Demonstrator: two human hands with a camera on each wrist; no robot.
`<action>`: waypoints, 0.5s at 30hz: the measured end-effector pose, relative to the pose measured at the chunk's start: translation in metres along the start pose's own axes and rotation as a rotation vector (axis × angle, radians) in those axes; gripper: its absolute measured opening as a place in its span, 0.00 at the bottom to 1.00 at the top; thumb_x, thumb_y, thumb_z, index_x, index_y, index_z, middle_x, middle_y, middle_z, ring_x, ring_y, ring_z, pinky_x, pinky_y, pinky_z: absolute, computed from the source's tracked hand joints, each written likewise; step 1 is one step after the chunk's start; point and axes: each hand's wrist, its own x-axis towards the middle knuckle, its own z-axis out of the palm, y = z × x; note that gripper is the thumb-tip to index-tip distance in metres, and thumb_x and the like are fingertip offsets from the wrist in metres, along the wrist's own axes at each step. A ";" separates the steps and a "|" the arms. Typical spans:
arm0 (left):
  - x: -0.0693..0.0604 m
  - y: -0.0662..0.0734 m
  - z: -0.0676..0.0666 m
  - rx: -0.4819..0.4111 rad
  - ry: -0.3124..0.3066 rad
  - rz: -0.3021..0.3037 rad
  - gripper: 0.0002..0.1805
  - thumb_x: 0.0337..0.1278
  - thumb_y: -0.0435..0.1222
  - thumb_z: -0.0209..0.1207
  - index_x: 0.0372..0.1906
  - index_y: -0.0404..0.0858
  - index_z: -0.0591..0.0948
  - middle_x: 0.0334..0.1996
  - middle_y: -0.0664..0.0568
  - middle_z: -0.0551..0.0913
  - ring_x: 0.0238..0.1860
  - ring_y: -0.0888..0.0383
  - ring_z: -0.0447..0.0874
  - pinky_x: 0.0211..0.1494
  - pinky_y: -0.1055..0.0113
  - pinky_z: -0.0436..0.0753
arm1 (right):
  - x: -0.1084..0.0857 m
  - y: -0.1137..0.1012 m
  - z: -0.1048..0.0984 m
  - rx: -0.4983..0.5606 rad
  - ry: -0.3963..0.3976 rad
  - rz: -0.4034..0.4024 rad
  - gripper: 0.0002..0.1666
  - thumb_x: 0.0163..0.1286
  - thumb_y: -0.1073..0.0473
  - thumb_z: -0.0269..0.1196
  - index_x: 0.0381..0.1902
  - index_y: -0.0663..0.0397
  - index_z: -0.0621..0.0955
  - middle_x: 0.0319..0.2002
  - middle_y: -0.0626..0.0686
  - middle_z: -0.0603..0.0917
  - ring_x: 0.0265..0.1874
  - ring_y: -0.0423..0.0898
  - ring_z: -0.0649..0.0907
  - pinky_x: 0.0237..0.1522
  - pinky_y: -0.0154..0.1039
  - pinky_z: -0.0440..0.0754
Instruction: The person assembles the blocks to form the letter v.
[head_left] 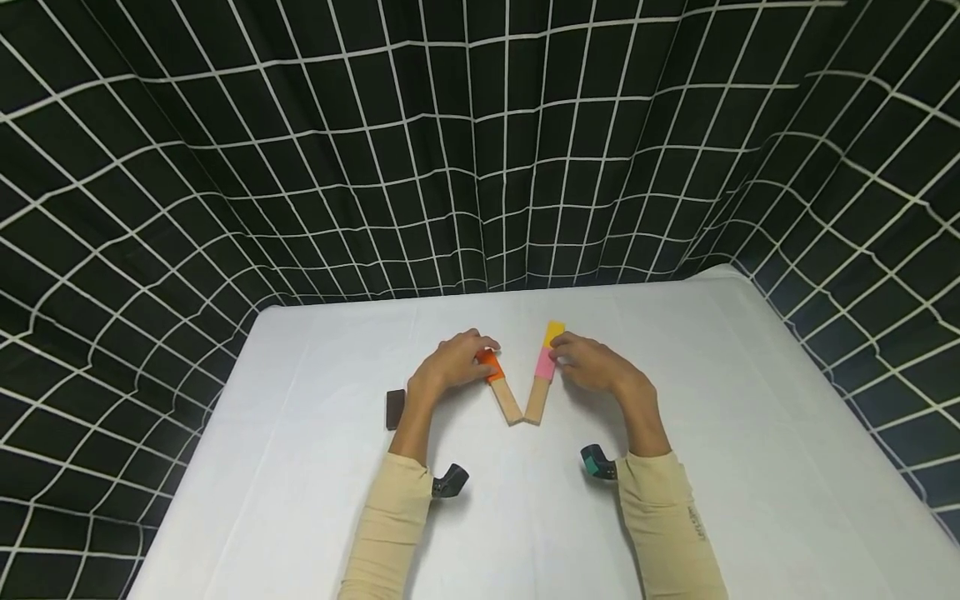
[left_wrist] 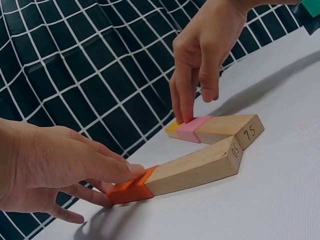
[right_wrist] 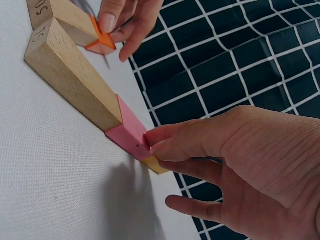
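Note:
Two wooden blocks, the left one (head_left: pixel 506 402) and the right one (head_left: pixel 537 402), lie in a V on the white table, their near ends meeting. Numbers are written on those ends, "75" on the right one. An orange block (left_wrist: pixel 131 189) continues the left arm of the V. My left hand (head_left: pixel 450 360) pinches it, thumb over its top and a finger at its far end. Along the right arm follow a pink block (right_wrist: pixel 131 131) and a yellow block (head_left: pixel 554 331). My right hand (head_left: pixel 594 362) touches these with fairly straight fingers; its thumb hovers above the pink one.
A dark brown rectangular block (head_left: pixel 395 409) lies left of my left forearm. Black cloth with a white grid (head_left: pixel 480 167) hangs behind and around the table (head_left: pixel 300 500). A small dark camera mount (head_left: pixel 450 481) sticks out from the left wrist, another (head_left: pixel 597 462) from the right.

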 end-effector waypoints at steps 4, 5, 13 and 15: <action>-0.006 0.001 -0.007 -0.015 0.008 -0.011 0.24 0.68 0.43 0.66 0.67 0.44 0.82 0.58 0.46 0.82 0.58 0.49 0.81 0.70 0.41 0.77 | -0.001 -0.001 0.000 -0.002 -0.005 0.003 0.18 0.75 0.68 0.57 0.58 0.67 0.84 0.67 0.65 0.79 0.72 0.66 0.75 0.76 0.62 0.71; -0.008 0.001 -0.010 -0.013 0.014 -0.012 0.25 0.69 0.44 0.66 0.67 0.44 0.81 0.60 0.45 0.82 0.59 0.48 0.80 0.70 0.40 0.77 | -0.001 -0.002 0.000 -0.001 -0.005 0.005 0.18 0.75 0.68 0.57 0.58 0.67 0.84 0.67 0.65 0.79 0.72 0.66 0.75 0.76 0.62 0.71; -0.036 -0.007 -0.037 0.044 0.050 -0.046 0.26 0.72 0.46 0.63 0.70 0.47 0.79 0.66 0.44 0.80 0.68 0.44 0.78 0.74 0.39 0.73 | 0.001 -0.003 -0.002 -0.006 -0.010 0.012 0.18 0.75 0.68 0.57 0.59 0.66 0.84 0.68 0.64 0.78 0.72 0.66 0.75 0.76 0.62 0.71; -0.044 -0.010 -0.043 0.069 0.047 -0.047 0.26 0.72 0.46 0.63 0.71 0.47 0.79 0.66 0.44 0.80 0.68 0.44 0.79 0.74 0.38 0.73 | 0.001 -0.001 -0.002 -0.011 -0.014 0.024 0.18 0.76 0.68 0.57 0.59 0.66 0.84 0.68 0.64 0.78 0.73 0.66 0.74 0.76 0.62 0.70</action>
